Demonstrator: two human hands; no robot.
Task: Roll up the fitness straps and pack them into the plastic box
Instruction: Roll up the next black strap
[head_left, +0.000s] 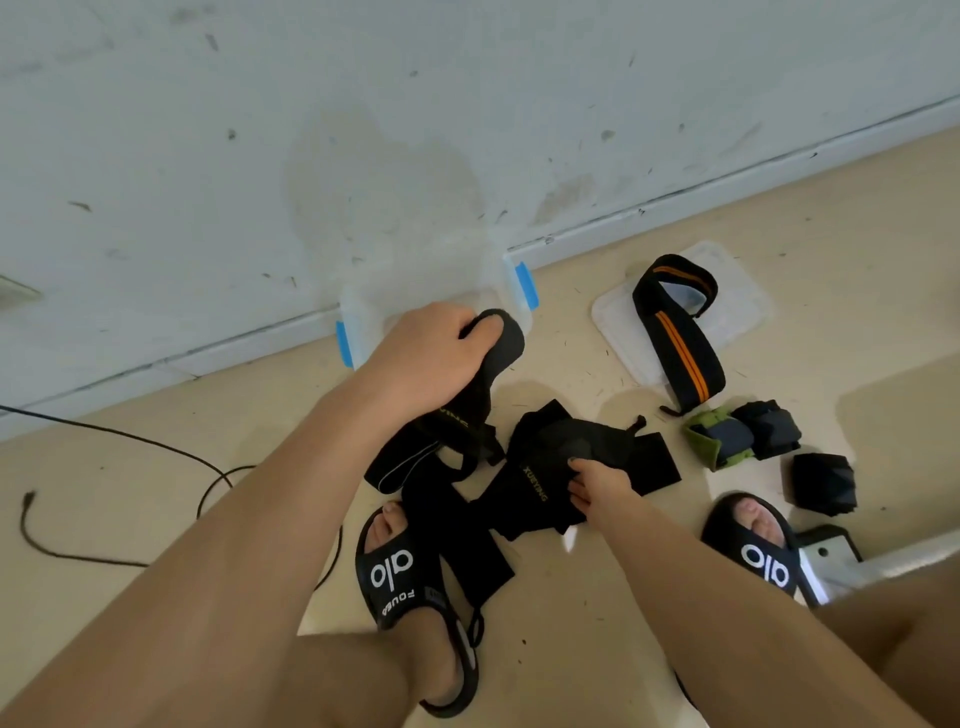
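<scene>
My left hand (431, 348) grips the padded end of a black fitness strap (457, 415), lifted in front of the clear plastic box (511, 291) with blue latches that stands against the wall. My right hand (597, 488) pinches another black strap (550, 457) lying in a loose heap on the floor between my feet. A black strap with an orange stripe (678, 332) lies across the clear lid (737, 291) to the right. Two rolled straps, one green and black (719, 436), one black (823, 483), sit on the floor at the right.
My feet in black slides (395, 571) (763, 561) stand on the beige floor, with strap tails lying over the left one. A black cable (130, 436) runs along the floor at the left. A white metal frame leg (852, 561) sits at the right.
</scene>
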